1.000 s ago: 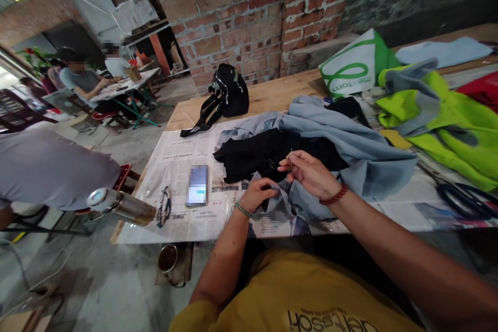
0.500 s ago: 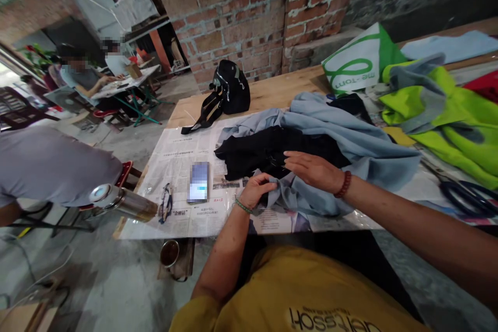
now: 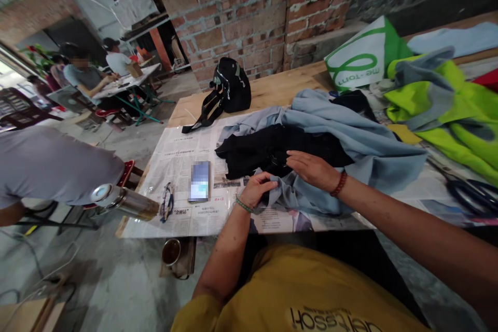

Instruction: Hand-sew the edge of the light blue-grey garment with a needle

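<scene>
My left hand (image 3: pixel 257 189) pinches a gathered edge of grey-blue cloth (image 3: pixel 327 198) between thumb and fingers near the table's front edge. My right hand (image 3: pixel 313 170) is just right of it, over the same cloth, fingers pointing left and pressed together. Its thumb is hidden, and anything between its fingers is too small to make out. Black cloth (image 3: pixel 252 153) lies crumpled beyond both hands, on top of more of the grey-blue cloth. Small pale marks show on the black cloth near my right fingertips.
Newspaper (image 3: pixel 155 166) under clear plastic covers the table. Leftward are a phone (image 3: pixel 199 181), glasses (image 3: pixel 166 202) and a flask (image 3: pixel 126 202) at the edge. A black bag (image 3: pixel 233 85) stands behind. Scissors (image 3: pixel 467 187), yellow-green cloth (image 3: pixel 459 109) and a green-white bag (image 3: pixel 361 57) are right. People sit left.
Both hands keep nearly the same pose on the cloth. The view has shifted slightly, so the things on the right appear a little further right.
</scene>
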A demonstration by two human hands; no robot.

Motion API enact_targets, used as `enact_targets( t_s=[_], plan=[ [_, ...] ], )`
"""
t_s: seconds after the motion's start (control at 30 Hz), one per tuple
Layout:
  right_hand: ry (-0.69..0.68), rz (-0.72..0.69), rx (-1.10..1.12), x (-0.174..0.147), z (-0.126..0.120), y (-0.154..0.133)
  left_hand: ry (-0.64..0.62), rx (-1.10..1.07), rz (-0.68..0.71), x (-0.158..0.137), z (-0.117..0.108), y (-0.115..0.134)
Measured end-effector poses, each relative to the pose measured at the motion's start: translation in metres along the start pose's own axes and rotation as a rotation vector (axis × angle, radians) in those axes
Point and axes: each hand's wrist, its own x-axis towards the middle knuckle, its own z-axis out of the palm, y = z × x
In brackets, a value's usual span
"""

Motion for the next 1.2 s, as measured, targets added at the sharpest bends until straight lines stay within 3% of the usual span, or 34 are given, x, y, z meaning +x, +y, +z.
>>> enact_targets(
  t_s=[0.2,0.4,0.53,1.03,1.2],
  plan=[
    [0.019,0.011,-0.053,0.001,-0.002,0.009,-0.016,0.004,-0.016,0.002,-0.001,-0.002],
    [0.096,-0.099,-0.206,0.006,-0.01,0.03,-0.026,0.021,-0.02,0.003,-0.001,-0.002],
    [0.127,-0.098,-0.327,0.005,-0.009,0.046,-0.041,0.023,-0.03,0.003,-0.001,-0.002],
    [0.038,0.032,-0.263,-0.022,0.04,0.045,-0.037,0.038,-0.052,0.003,-0.002,-0.002],
    [0.011,0.09,-0.294,-0.026,0.046,0.045,-0.027,0.056,-0.068,0.007,-0.002,-0.006]
  ],
)
